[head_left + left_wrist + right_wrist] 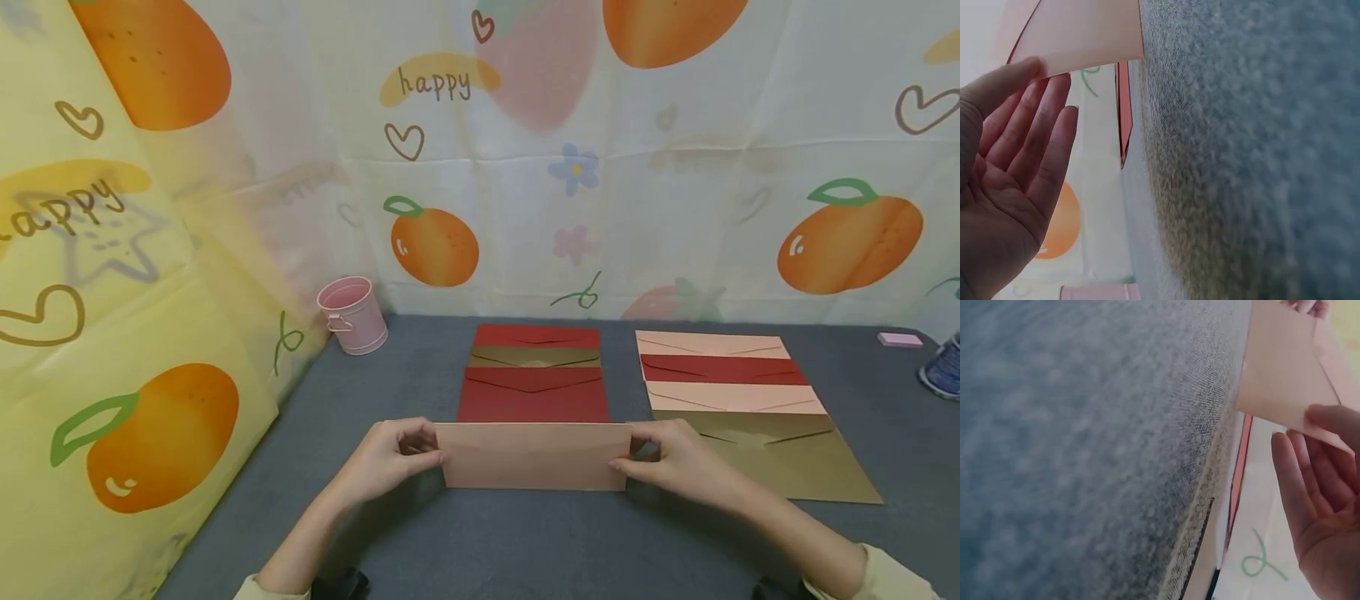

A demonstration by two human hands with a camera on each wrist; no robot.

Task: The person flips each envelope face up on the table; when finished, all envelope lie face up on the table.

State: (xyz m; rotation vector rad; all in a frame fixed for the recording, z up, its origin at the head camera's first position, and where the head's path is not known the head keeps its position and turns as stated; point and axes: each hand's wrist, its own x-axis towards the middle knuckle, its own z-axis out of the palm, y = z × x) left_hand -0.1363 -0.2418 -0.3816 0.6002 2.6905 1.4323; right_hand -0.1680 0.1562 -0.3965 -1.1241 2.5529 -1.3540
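A light pink envelope (534, 457) is held upright between both hands, near the front of the left stack. My left hand (392, 458) pinches its left end between thumb and fingers. At the right end, my right hand (675, 460) pinches it the same way. The left wrist view shows the left thumb on the face of the pink envelope (1088, 34), other fingers behind. In the right wrist view the right thumb presses on the envelope (1282, 365). Behind it lies a column of overlapping envelopes (532, 398), red and olive-gold, partly hidden by the held one.
To the right lies a second overlapping column of envelopes (780, 458) in pink, red and olive-gold. A pink bucket (363, 329) stands at the back left. A small pink block (900, 340) and a blue spool-like object (943, 368) sit at the far right. Printed cloth (510, 208) hangs behind.
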